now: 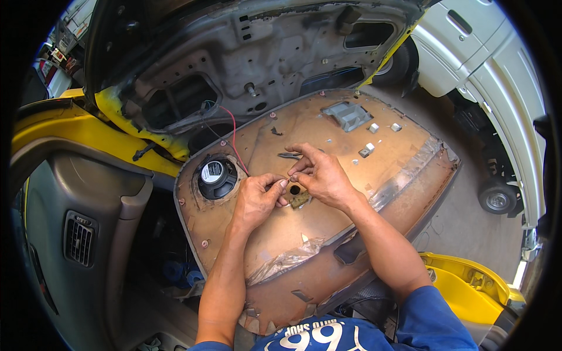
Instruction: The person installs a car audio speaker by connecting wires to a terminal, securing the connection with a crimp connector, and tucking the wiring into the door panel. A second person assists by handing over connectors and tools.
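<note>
Mid-frame, my left hand (257, 199) and right hand (323, 178) nearly meet, whether clamped I can't tell, over a door panel (257, 146) likely laid flat for steadiness.

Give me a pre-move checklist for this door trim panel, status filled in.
1. Left hand and right hand together near the round hole in the door trim panel: ok.
2. Part pinched in the fingertips: cannot tell, too small.
3. Round speaker set in the panel: ok.
4. Red wire clear of both hands: ok, it bows toward the door shell.
5. Clear film lying flat: not ok, wrinkled.
6. Support beneath the panel: cannot tell, hidden.
</note>
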The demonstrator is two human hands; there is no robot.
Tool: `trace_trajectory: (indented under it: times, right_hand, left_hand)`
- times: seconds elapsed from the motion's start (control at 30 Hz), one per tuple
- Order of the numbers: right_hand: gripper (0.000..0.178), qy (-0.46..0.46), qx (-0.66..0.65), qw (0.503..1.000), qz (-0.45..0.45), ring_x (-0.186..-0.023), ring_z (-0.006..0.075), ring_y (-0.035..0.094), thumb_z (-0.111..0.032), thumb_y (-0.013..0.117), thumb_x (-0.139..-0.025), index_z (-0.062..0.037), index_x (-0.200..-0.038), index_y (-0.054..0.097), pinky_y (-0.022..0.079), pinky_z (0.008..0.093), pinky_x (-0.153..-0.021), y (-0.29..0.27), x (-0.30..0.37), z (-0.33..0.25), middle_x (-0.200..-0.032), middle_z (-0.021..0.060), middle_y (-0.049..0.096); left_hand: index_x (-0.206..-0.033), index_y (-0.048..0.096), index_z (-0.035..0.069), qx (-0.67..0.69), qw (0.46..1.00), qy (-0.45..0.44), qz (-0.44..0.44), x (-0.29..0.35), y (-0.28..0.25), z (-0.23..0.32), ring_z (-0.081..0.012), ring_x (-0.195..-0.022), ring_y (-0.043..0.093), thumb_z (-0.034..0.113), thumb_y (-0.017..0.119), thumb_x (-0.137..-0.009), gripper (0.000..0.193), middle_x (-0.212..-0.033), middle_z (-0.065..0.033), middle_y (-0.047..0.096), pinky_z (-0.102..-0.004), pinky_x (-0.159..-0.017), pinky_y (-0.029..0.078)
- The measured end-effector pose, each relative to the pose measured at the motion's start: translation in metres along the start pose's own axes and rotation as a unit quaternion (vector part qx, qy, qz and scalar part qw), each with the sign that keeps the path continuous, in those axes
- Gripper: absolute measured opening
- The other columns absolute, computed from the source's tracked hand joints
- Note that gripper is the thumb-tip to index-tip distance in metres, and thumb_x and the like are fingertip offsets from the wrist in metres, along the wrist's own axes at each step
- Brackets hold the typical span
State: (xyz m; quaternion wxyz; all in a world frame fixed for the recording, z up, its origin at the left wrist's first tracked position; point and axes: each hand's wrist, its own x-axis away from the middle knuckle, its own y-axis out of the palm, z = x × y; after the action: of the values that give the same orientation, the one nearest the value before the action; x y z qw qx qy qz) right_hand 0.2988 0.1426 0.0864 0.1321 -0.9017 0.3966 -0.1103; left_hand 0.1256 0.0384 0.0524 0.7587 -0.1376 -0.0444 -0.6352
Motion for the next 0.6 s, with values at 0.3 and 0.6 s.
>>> trace_trajectory:
  times: [0.3,0.6]
  right_hand:
    - [0.047,-0.023,0.001,1.000,0.004,-0.095,0.0260,0.077,0.003,0.067,-0.091,0.0025,-0.138,0.059,0.061,0.0363,-0.083,0.0007,-0.0007,0.0024,-0.100,0.0214,0.076]
    - [0.047,-0.026,0.016,0.999,0.011,-0.092,0.0268,0.078,0.004,0.065,-0.090,0.0027,-0.136,0.059,0.061,0.0364,-0.082,0.0006,0.0000,0.0029,-0.098,0.0217,0.076]
  left_hand:
    - [-0.109,0.075,-0.009,0.010,1.000,-0.003,-0.005,0.0007,0.0013,0.0002,-0.0144,-0.069,0.073,0.011,0.068,-0.103,0.023,-0.084,-0.0099,0.073,-0.0265,-0.062,0.059]
    - [-0.109,0.075,-0.009,0.005,1.000,0.009,-0.012,0.0007,0.0011,0.0000,-0.0161,-0.070,0.075,0.012,0.067,-0.104,0.023,-0.084,-0.0106,0.073,-0.0273,-0.063,0.060]
